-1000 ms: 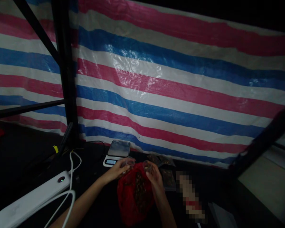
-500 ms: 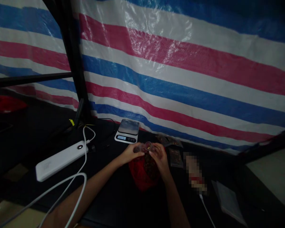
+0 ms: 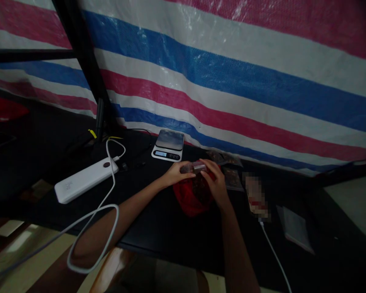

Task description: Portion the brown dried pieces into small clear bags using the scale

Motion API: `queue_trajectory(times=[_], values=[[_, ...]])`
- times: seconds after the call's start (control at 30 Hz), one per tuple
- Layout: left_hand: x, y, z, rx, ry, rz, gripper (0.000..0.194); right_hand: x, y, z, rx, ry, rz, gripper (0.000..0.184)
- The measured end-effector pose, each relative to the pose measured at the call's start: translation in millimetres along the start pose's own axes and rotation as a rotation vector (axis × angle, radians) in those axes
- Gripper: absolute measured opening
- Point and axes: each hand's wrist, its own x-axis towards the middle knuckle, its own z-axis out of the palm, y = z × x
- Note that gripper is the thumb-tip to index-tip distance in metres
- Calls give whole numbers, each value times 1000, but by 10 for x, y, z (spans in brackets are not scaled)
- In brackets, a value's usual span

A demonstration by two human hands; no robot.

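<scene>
Both my hands meet over a red plastic bag [image 3: 187,199] that lies on a black table [image 3: 158,228] and holds dark brown pieces. My left hand [image 3: 176,175] pinches one end of a small clear container [image 3: 195,167], and my right hand [image 3: 215,183] pinches its other end, just above the bag's mouth. Fingers of both hands are closed on it. What the container holds is too dim to tell.
A small digital scale [image 3: 168,145] stands just behind my hands. A white power bank [image 3: 85,180] with a white cable [image 3: 94,219] lies to the left. Small dark packets [image 3: 228,171] lie to the right, then a blurred item [image 3: 256,197] and a grey flat object [image 3: 294,228]. A striped tarp [image 3: 232,81] hangs behind.
The camera has tilted down, showing more table. My two hands came together: earlier each held a small clear cup apart, now both pinch one container above the bag.
</scene>
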Motion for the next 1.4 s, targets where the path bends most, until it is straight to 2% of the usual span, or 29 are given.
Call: queue_trajectory(times=[0.23, 0.4, 0.53, 0.63, 0.73, 0.8, 0.97, 1.07, 1.13, 1.23, 1.33, 1.4], values=[[-4, 8, 33, 33, -2, -42, 36, -7, 52, 56, 26, 11, 5, 32], [-9, 44, 37, 2, -32, -61, 37, -23, 81, 102, 191, 87, 104, 33], [10, 28, 34, -210, 6, -54, 38, -34, 168, 120, 401, 206, 223, 38], [40, 17, -14, -463, 45, -142, 41, -22, 237, 101, 514, 356, 270, 40], [53, 41, -145, -614, 84, -179, 45, -4, 261, 56, 587, 442, 306, 41], [50, 59, -276, -600, 143, -159, 46, -1, 257, 29, 620, 461, 331, 41], [145, 17, -686, -297, 307, -114, 49, -42, 257, 11, 721, 468, 384, 40], [340, -28, -912, 77, 362, -32, 47, -72, 287, 20, 780, 493, 437, 41], [495, -55, -1011, 357, 352, 21, 44, -84, 314, 22, 813, 520, 459, 42], [677, -119, -1054, 675, 266, 21, 45, -90, 345, 20, 846, 523, 468, 40], [715, -177, -1001, 864, 154, 19, 53, -88, 357, 18, 863, 504, 469, 39], [631, -156, -934, 911, 213, 60, 60, -84, 359, 20, 877, 494, 469, 38]])
